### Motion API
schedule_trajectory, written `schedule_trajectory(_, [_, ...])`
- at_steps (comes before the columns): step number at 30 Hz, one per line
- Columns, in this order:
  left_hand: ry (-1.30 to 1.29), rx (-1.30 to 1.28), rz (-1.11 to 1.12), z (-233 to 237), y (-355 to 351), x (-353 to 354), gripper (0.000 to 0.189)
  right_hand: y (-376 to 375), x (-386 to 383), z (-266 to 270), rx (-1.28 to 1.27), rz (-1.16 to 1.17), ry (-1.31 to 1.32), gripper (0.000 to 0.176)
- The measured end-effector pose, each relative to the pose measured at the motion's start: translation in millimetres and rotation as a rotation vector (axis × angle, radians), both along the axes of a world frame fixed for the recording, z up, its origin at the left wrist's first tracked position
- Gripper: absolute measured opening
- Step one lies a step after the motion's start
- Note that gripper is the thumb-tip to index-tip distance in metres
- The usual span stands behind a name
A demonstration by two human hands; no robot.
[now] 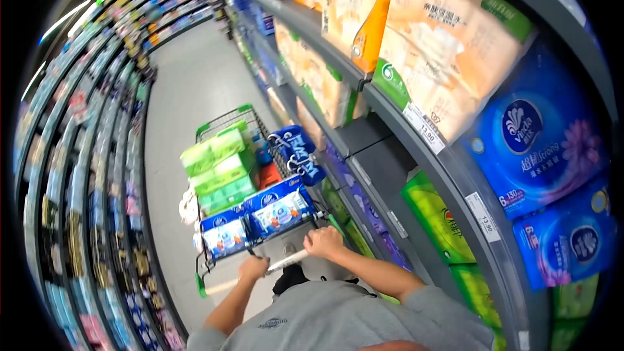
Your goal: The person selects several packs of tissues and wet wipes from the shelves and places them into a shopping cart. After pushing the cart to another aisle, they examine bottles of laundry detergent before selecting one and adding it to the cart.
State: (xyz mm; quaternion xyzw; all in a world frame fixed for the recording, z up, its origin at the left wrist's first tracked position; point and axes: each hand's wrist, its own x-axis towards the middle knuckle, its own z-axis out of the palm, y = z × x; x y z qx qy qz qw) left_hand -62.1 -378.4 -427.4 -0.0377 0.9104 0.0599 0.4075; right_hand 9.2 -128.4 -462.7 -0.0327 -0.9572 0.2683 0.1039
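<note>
Both my hands are wrapped round the pale handle bar (pixel 225 288) of a shopping cart (pixel 203 131) with green corners. My left hand (pixel 253 268) grips nearer the bar's middle. Toward its right end, my right hand (pixel 324 242) is closed on it. Inside the cart, green tissue packs (pixel 220 172) are stacked toward the far left. Blue-and-white packs (pixel 278 210) lie in the part nearest the handle. Several dark blue packs (pixel 298 149) hang at the cart's right side. A white bundle (pixel 188 207) hangs on the left side.
Close on the right runs a shelf with orange tissue packs (pixel 448 39), blue Vinda packs (pixel 539 136) and green packs (pixel 442 218). Long stocked shelves (pixel 78 156) line the left. The grey aisle floor (pixel 185 71) stretches ahead to more shelves (pixel 175 6).
</note>
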Motion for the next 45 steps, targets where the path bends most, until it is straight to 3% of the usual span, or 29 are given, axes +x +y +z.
schedule_trajectory(5, [-0.199, 0.212, -0.187, -27, -11, -32, 0.063, 4, -28, 12, 0.023, -0.057, -0.118, 0.031])
schedule_trajectory(7, [-0.150, 0.229, -0.284, -33, -12, -39, 0.072, 6, -38, 15, 0.040, -0.035, -0.138, 0.030])
schedule_trajectory(8, [-0.106, 0.286, -0.463, -22, -10, -46, 0.076, 8, -43, 18, 0.041, -0.069, -0.140, 0.030])
schedule_trajectory(12, [-0.124, 0.331, -0.548, -25, -13, -70, 0.078, 6, -61, 23, -0.030, -0.099, -0.270, 0.029])
schedule_trajectory(15, [-0.192, 0.403, -0.506, 8, -1, -97, 0.063, 2, -69, 40, -0.122, -0.181, -0.252, 0.027])
schedule_trajectory(17, [-0.263, 0.469, -0.789, 52, 25, -123, 0.048, -1, -70, 65, -0.332, -0.345, 0.054, 0.024])
schedule_trajectory(19, [-0.184, 0.610, -1.049, 99, 63, -152, 0.046, 11, -72, 117, -0.357, -0.435, 0.203, 0.017])
schedule_trajectory(23, [-0.002, 1.227, -0.931, 207, 168, -187, 0.041, 66, -56, 240, -0.133, -0.649, 0.677, 0.006])
schedule_trajectory(26, [0.380, 1.560, -1.004, 277, 247, -196, 0.048, 109, -32, 318, 0.058, -0.859, 1.056, 0.004])
schedule_trajectory(27, [0.411, 1.648, -1.017, 297, 272, -197, 0.051, 126, -26, 330, 0.068, -0.838, 1.268, 0.007])
schedule_trajectory(28, [0.442, 1.737, -1.031, 313, 297, -197, 0.054, 136, -21, 347, 0.152, -0.905, 1.313, 0.017])
schedule_trajectory(31, [0.574, 1.795, -0.990, 344, 359, -187, 0.060, 161, -14, 368, 0.060, -1.002, 1.249, 0.043])
schedule_trajectory(33, [0.406, 1.907, -0.796, 354, 390, -182, 0.056, 176, -14, 366, -0.086, -1.020, 1.161, 0.053])
schedule_trajectory(34, [0.405, 1.918, -0.800, 355, 404, -184, 0.056, 186, -13, 362, -0.121, -1.038, 1.078, 0.059])
schedule_trajectory(35, [0.182, 1.918, -0.770, 355, 415, -187, 0.056, 192, -14, 360, -0.219, -1.025, 1.030, 0.062])
schedule_trajectory(36, [-0.039, 1.904, -0.737, 353, 425, -188, 0.056, 193, -14, 361, -0.296, -0.979, 0.982, 0.063])
schedule_trajectory(39, [0.051, 1.781, -0.704, 360, 426, -181, 0.055, 192, -18, 360, -0.357, -0.918, 0.950, 0.065])
schedule_trajectory(40, [-0.051, 1.801, -0.655, 364, 421, -178, 0.053, 192, -18, 358, -0.350, -0.903, 0.957, 0.066])
schedule_trajectory(45, [-0.019, 1.945, -0.595, 360, 397, -166, 0.053, 178, -19, 353, -0.304, -0.862, 1.041, 0.062])
